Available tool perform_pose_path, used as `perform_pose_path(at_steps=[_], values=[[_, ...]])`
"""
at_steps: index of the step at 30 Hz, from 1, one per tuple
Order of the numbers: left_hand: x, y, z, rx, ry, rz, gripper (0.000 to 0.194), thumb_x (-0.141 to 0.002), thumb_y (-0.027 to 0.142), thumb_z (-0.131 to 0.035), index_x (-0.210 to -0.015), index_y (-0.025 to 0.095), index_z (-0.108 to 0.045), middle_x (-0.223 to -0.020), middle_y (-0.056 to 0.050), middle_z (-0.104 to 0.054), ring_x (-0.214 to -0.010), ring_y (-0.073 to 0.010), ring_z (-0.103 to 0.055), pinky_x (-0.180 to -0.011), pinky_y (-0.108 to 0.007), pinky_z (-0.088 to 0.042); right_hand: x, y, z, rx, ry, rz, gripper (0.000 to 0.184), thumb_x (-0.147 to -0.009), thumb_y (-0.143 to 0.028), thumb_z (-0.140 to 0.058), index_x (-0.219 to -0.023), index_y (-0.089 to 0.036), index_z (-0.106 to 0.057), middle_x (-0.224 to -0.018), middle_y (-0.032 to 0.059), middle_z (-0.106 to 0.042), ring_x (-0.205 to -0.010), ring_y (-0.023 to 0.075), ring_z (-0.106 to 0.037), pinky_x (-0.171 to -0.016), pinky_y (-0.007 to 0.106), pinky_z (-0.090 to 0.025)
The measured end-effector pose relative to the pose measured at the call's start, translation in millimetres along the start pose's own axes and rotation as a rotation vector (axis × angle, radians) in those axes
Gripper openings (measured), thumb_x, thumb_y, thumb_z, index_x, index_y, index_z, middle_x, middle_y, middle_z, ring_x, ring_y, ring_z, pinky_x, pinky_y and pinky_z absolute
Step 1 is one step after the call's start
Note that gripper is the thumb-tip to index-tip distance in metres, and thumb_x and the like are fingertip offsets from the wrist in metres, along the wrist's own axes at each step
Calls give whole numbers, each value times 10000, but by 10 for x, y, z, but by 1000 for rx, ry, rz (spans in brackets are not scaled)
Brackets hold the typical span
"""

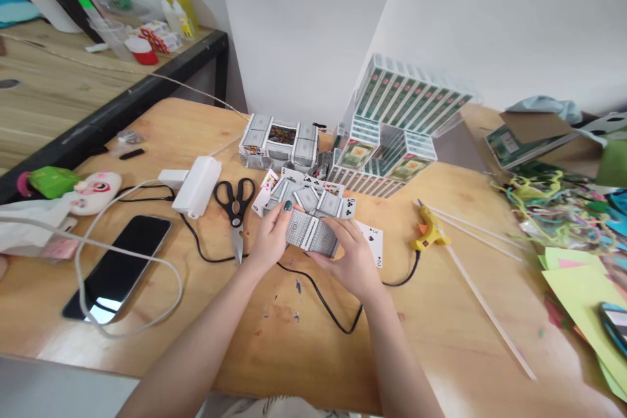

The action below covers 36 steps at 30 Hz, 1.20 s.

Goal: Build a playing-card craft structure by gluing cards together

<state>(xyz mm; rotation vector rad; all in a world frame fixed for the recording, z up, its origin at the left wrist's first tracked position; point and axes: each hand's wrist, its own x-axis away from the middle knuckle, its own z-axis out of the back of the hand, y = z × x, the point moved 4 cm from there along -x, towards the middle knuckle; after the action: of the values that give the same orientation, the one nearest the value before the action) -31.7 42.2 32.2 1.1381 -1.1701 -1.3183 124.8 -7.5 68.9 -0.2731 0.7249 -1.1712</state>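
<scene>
Two grey-backed playing cards (313, 233) lie side by side between my hands, with a thin white strip where they meet. My left hand (275, 232) grips their left end, thumb on top. My right hand (353, 255) closes round the right end. Just beyond is a loose pile of playing cards (306, 197), some face up, some back up. One face-up card (373, 243) lies partly behind my right hand. Left of my hands are black-handled scissors (236, 212). A box built of cards (279, 144) stands behind the pile.
Stacked card packs (382, 144) stand at the back. To the right lie a yellow glue gun (431, 228), glue sticks (490, 307), tangled coloured strings (548, 209) and sticky notes (582, 294). A phone (122, 261), white cable (179, 274) and white power adapter (198, 186) are at left.
</scene>
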Motion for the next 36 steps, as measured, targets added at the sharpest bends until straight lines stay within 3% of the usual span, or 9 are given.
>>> perform_pose_path(at_steps=[16,24,30,36], values=[[72,23,-77,-53,93,-4,359,-887,408,-369,-821,163,-623,-662,-9,-554,-616,-140,-473,-584,-239,-384,18,-4,-18,-35,13,11,475,-726,-332,-656,-1162,-198,-525,-1043,111,-622,-967,258,-570,-878,454,-474],[123,117,-25,-220,163,-61,308,-898,317,-353,-787,166,-596,-548,32,-413,-495,-116,-345,-503,-239,-306,16,-37,-33,-45,-13,21,479,-719,-332,-665,-1160,-202,-528,-1033,101,-628,-968,258,-560,-858,439,-491],[137,92,-48,-199,188,-39,302,-900,320,-349,-792,167,-585,-642,-7,-538,-607,-137,-471,-589,-244,-376,20,-29,-63,-28,-1,57,473,-721,-304,-659,-1163,-196,-528,-1042,106,-628,-975,261,-558,-873,452,-482],[129,23,-94,-141,152,-17,350,-895,401,-345,-815,172,-598,-679,-12,-558,-636,-145,-482,-620,-254,-394,42,17,-71,-3,-11,64,470,-734,-318,-648,-1168,-181,-531,-1055,121,-627,-996,271,-552,-893,472,-468]])
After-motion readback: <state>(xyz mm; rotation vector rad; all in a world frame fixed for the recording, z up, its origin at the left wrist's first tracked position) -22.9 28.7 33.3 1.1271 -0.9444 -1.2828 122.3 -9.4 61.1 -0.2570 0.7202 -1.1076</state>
